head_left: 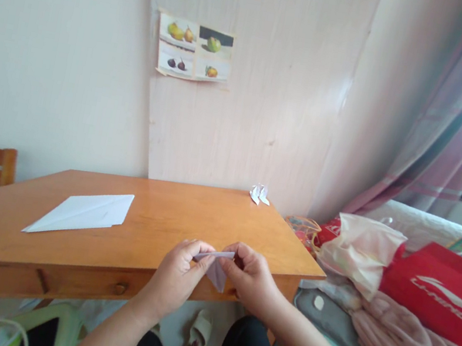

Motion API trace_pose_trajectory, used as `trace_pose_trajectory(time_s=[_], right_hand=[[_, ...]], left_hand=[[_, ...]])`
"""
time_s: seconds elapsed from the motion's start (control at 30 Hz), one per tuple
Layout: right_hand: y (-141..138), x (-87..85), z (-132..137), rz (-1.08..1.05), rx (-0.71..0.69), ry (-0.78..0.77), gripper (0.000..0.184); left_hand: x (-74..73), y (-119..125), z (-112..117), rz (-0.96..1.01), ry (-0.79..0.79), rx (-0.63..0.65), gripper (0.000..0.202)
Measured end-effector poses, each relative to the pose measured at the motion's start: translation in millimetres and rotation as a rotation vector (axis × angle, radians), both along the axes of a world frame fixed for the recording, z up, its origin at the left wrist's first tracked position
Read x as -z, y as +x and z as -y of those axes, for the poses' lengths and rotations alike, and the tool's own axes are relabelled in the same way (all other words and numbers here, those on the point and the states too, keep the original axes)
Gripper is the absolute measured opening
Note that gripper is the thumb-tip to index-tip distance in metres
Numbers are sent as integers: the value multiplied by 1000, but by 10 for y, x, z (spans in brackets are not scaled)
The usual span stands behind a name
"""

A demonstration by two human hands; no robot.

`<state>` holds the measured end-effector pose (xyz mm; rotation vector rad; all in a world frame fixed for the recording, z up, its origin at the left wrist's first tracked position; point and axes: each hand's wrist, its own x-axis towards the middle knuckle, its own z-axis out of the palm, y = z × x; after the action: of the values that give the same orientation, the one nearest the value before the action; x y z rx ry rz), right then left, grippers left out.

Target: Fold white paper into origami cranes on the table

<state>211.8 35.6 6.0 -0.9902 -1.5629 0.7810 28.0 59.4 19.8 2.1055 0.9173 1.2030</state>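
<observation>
Between my two hands is a small piece of folded white paper (218,277), held just over the table's front edge. My left hand (181,268) pinches its left end between thumb and fingers. On the right end, my right hand (251,272) grips it the same way. A flap of the paper hangs down in a point below the thumbs. Part of the folded paper is hidden behind my fingers. At the table's back right corner stand two small folded white paper figures (260,193). Flat white paper sheets (85,212) lie on the left of the table.
The wooden table (189,207) has drawers along its front and stands against the wall. To the right are a red bag (437,293), a pale plastic bag (363,247) and pink cloth (402,340). A wooden chair (8,166) is at far left. Fruit pictures (194,50) hang above.
</observation>
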Motion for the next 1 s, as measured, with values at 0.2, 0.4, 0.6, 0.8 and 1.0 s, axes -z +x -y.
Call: trace_pose_trajectory(time_s=[0.2, 0.4, 0.6, 0.8, 1.0], right_hand=[[30, -56, -154, 289, 205, 333, 14], [63, 246, -326, 493, 267, 299, 18], [107, 443, -409, 701, 308, 253, 20], [103, 441, -458, 851, 323, 177, 13], [140, 405, -503, 911, 259, 127, 21]], left_hand=[[6, -18, -286, -134, 282, -54, 23], [359, -24, -553, -264, 351, -82, 28], [579, -13, -642, -404, 338, -74, 32], [540, 43, -676, -518, 333, -92, 32], [532, 48, -830, -486, 257, -61, 30]])
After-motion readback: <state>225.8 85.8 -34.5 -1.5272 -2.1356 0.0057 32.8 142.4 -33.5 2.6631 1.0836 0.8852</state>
